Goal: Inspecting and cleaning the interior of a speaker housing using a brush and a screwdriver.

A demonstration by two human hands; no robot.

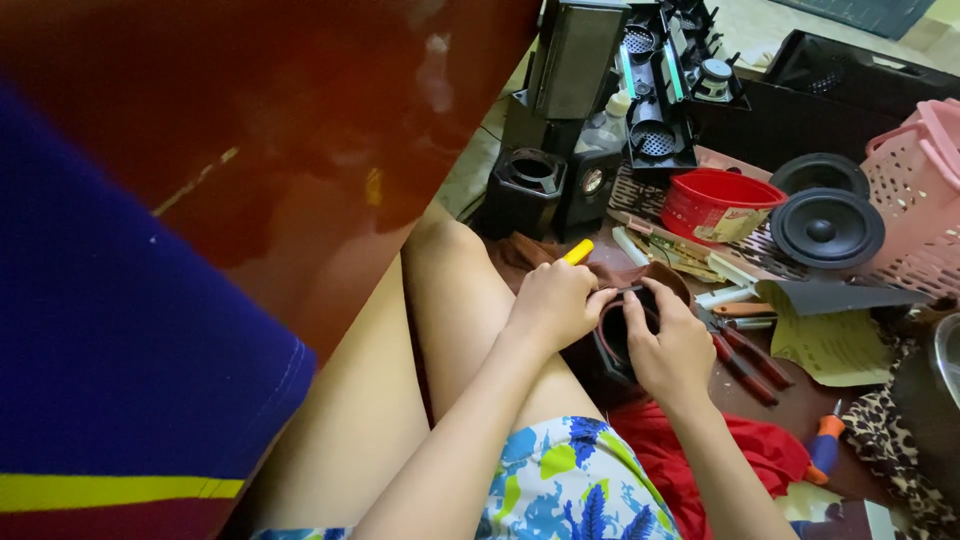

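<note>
A small black speaker box (612, 345) with a round hole rests against my knee, low in the middle of the view. My left hand (553, 302) grips a yellow-handled tool (577, 252) and presses against the box's top left corner. My right hand (668, 345) clasps the box from its right side, fingers curled over the rim of the hole. The tool's tip is hidden behind my hands.
Red-handled pliers (745, 358) lie right of my hands, an orange-and-blue screwdriver (825, 447) lower right. Behind are a red tub (715, 203), two loose speaker cones (826, 228), a pink basket (915, 185), black speaker housings (527, 190) and a red cloth (720, 450). A blue sleeve (120, 330) blocks the left.
</note>
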